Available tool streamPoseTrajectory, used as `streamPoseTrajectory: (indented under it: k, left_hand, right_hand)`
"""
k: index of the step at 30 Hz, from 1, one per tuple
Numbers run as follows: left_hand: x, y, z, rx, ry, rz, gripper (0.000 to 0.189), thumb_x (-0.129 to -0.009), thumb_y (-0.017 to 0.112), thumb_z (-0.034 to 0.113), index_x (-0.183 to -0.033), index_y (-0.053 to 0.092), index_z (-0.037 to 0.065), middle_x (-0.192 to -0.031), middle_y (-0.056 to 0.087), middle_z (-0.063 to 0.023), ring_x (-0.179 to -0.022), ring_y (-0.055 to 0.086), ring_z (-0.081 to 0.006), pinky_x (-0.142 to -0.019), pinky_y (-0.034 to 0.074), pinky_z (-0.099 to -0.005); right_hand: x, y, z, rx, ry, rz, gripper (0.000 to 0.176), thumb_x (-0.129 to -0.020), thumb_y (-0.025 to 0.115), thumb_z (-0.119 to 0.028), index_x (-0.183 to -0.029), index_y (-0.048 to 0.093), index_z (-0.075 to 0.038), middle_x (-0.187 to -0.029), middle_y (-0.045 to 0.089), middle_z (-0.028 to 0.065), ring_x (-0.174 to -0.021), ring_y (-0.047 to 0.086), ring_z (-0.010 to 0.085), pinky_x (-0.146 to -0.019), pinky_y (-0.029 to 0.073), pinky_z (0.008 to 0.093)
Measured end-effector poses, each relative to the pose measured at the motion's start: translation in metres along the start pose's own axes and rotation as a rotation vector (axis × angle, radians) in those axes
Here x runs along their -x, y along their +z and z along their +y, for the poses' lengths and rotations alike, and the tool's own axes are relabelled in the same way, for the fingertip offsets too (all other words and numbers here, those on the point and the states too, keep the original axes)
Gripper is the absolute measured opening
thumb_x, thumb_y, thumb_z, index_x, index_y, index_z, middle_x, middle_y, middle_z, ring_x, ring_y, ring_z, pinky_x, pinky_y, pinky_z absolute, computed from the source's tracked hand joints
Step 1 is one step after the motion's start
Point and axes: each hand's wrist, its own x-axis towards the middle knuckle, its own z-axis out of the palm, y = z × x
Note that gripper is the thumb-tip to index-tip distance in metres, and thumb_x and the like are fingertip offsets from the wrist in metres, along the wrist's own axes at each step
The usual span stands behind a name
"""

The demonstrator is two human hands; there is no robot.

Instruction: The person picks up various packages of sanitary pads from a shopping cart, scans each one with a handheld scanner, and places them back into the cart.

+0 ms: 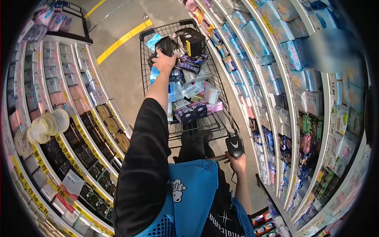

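My left hand [165,62] reaches into the far left part of a black wire shopping cart [215,75]. Its fingers are closed on a dark, shiny black package [166,46]. Beside it lies a black box with a yellow label [190,41], and a light blue packet [154,41] shows at the cart's left edge. Nearer to me in the cart are purple packs [192,63], white and blue packets [192,89] and a dark patterned pack [191,112]. My right hand [237,162] is wrapped round the cart handle [218,158], just below a black end piece [235,147] with a white mark.
Shelves of packaged goods [252,43] rise close along the cart's right side. On the left, curved-looking shelves [75,130] hold boxes, with a price card [72,183] and round pale discs [48,125] sticking out. A yellow line [124,41] crosses the grey floor.
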Motion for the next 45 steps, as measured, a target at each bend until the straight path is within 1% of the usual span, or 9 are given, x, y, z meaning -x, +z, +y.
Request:
streamPoseTrajectory:
  k: [9,13,17,23,26,30,35,37,45]
  left_hand:
    - [0.019,-0.063,-0.073,0.635,0.265,0.130,0.076,-0.071,0.081,0.045,-0.128,0.048,0.006,-0.119,0.060,-0.0218,-0.108,0.059,-0.0338,-0.094,0.047,-0.0415]
    - [0.073,-0.117,-0.106,1.356,-0.069,-0.263,0.066,-0.084,0.072,0.042,-0.133,0.049,0.004,-0.112,0.064,-0.0148,-0.097,0.064,-0.0247,-0.085,0.052,-0.0376]
    - [0.139,-0.148,-0.153,1.778,-0.252,-0.665,0.061,-0.093,0.052,0.055,-0.134,0.053,0.009,-0.134,0.058,-0.0137,-0.118,0.058,-0.0288,-0.104,0.041,-0.0514]
    - [0.267,-0.184,-0.192,2.271,0.085,-0.866,0.066,-0.091,0.039,0.062,-0.135,0.056,0.015,-0.137,0.057,-0.0084,-0.128,0.051,-0.0278,-0.106,0.036,-0.0537]
    - [0.333,-0.182,-0.187,2.420,-0.270,-0.599,0.071,-0.087,0.046,0.065,-0.137,0.054,0.014,-0.136,0.058,-0.0114,-0.124,0.054,-0.0291,-0.107,0.038,-0.0489]
    - [0.422,-0.155,-0.190,2.322,0.049,-0.485,0.071,-0.087,0.046,0.068,-0.128,0.059,0.012,-0.126,0.064,-0.0095,-0.109,0.063,-0.0282,-0.085,0.056,-0.0455]
    - [0.523,-0.114,-0.183,2.554,-0.201,-0.349,0.061,-0.092,0.047,0.058,-0.138,0.052,0.019,-0.138,0.056,-0.0068,-0.129,0.050,-0.0279,-0.107,0.038,-0.0551]
    - [0.544,-0.087,-0.196,2.491,0.093,-0.365,0.062,-0.093,0.047,0.058,-0.141,0.049,0.020,-0.141,0.054,-0.0068,-0.130,0.049,-0.0279,-0.108,0.038,-0.0543]
    - [0.653,-0.026,-0.211,2.516,-0.016,0.027,0.076,-0.087,0.048,0.067,-0.143,0.047,0.015,-0.146,0.050,-0.0125,-0.132,0.048,-0.0343,-0.110,0.037,-0.0537]
  right_hand:
    - [-0.009,0.001,-0.030,0.062,-0.029,-0.108,0.016,-0.086,0.068,-0.010,-0.094,0.072,0.003,-0.082,0.073,0.0118,-0.057,0.070,0.0196,-0.042,0.044,0.0259]
    - [-0.025,0.000,-0.034,0.025,-0.102,-0.260,0.023,-0.086,0.066,-0.011,-0.105,0.066,0.003,-0.093,0.072,0.0162,-0.053,0.068,0.0220,-0.041,0.045,0.0266]
    - [-0.030,0.002,-0.047,0.028,-0.165,-0.353,0.022,-0.089,0.063,-0.007,-0.107,0.064,0.006,-0.098,0.071,0.0159,-0.053,0.069,0.0248,-0.038,0.044,0.0276]
    - [-0.058,-0.003,-0.071,0.195,-0.165,-0.452,0.026,-0.089,0.063,-0.011,-0.110,0.061,0.003,-0.096,0.072,0.0155,-0.050,0.065,0.0216,-0.041,0.046,0.0286]
    - [-0.085,-0.010,-0.069,0.247,-0.205,-0.533,0.023,-0.090,0.061,-0.011,-0.109,0.061,0.003,-0.101,0.072,0.0155,-0.052,0.068,0.0247,-0.040,0.043,0.0265]
    - [-0.081,-0.012,-0.092,0.380,-0.245,-0.616,0.025,-0.090,0.063,-0.013,-0.110,0.061,0.000,-0.100,0.072,0.0129,-0.055,0.070,0.0255,-0.041,0.043,0.0273]
    - [-0.075,0.002,-0.106,0.474,-0.325,-0.769,0.030,-0.089,0.065,-0.014,-0.116,0.060,-0.001,-0.109,0.068,0.0108,-0.063,0.072,0.0261,-0.044,0.044,0.0276]
    - [-0.074,0.014,-0.106,0.485,-0.317,-0.913,0.032,-0.090,0.065,-0.013,-0.118,0.057,0.000,-0.101,0.065,0.0079,-0.065,0.072,0.0273,-0.044,0.044,0.0276]
    - [-0.088,0.040,-0.074,0.643,-0.551,-1.016,0.030,-0.090,0.065,-0.012,-0.114,0.057,0.003,-0.089,0.066,0.0105,-0.056,0.068,0.0244,-0.040,0.044,0.0276]
